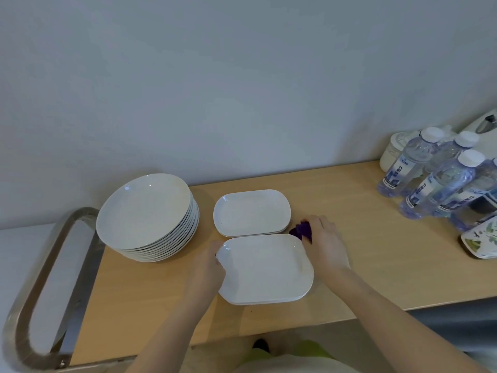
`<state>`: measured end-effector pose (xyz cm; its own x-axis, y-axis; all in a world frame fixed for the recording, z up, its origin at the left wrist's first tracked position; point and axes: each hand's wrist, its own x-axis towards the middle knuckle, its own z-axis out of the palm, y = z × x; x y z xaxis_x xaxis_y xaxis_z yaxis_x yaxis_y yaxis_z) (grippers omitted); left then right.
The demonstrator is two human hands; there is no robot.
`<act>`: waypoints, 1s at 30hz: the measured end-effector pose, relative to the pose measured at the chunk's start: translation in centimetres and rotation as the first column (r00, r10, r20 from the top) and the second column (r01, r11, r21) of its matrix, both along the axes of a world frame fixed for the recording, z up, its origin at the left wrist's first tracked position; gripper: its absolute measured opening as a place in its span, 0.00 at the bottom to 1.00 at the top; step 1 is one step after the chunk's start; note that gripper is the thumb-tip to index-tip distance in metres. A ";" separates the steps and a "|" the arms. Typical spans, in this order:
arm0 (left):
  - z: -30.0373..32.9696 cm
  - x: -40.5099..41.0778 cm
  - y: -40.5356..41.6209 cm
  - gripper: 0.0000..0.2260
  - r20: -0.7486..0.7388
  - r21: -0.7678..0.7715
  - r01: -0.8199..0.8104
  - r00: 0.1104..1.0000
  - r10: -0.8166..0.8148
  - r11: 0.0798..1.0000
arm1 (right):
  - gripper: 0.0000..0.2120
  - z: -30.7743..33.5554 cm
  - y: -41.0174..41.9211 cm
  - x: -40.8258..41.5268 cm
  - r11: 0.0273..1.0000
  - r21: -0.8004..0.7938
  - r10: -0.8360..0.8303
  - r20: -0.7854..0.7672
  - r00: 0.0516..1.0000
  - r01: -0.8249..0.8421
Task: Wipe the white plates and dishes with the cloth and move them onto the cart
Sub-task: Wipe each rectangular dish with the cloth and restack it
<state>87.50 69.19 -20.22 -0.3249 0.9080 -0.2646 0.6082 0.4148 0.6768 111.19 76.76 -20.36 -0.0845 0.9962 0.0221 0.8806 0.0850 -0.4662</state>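
Observation:
A short stack of white rectangular dishes [265, 269] lies near the front of the wooden table [363, 249]. My left hand [207, 267] grips the stack's left edge. At its far right corner, my right hand [324, 244] holds a purple cloth [302, 230]. A second stack of white rectangular dishes [251, 212] sits just behind. To the left stands a tall stack of round white plates [146, 215]. The cart's metal handle [40, 292] shows at the far left, off the table's end.
Several water bottles [441, 179] stand at the right rear, with a white pot [394, 150] behind them. A patterned dish [481, 238] lies at the right edge. The grey wall runs close behind the table.

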 end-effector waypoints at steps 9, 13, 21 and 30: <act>-0.4 -0.2 0.8 0.15 -0.026 -0.042 -0.026 0.999 0.024 0.999 | 0.19 0.1 2.3 2.4 0.993 -0.109 -0.019 0.222 0.975 0.044; -0.5 -0.2 1.7 0.14 -0.057 -0.016 -0.042 0.998 0.041 0.999 | 0.19 -0.6 2.4 2.1 0.985 -0.172 0.081 0.347 0.934 -0.021; 0.2 -0.3 4.1 0.15 -0.136 0.004 -0.006 0.991 0.006 1.000 | 0.22 0.6 3.9 1.3 0.933 -0.355 0.246 0.513 0.823 -0.058; 0.4 -0.7 7.8 0.17 -0.209 -0.026 0.029 0.977 -0.034 0.999 | 0.06 6.0 7.3 -1.2 0.872 -0.472 0.344 0.403 0.848 -0.129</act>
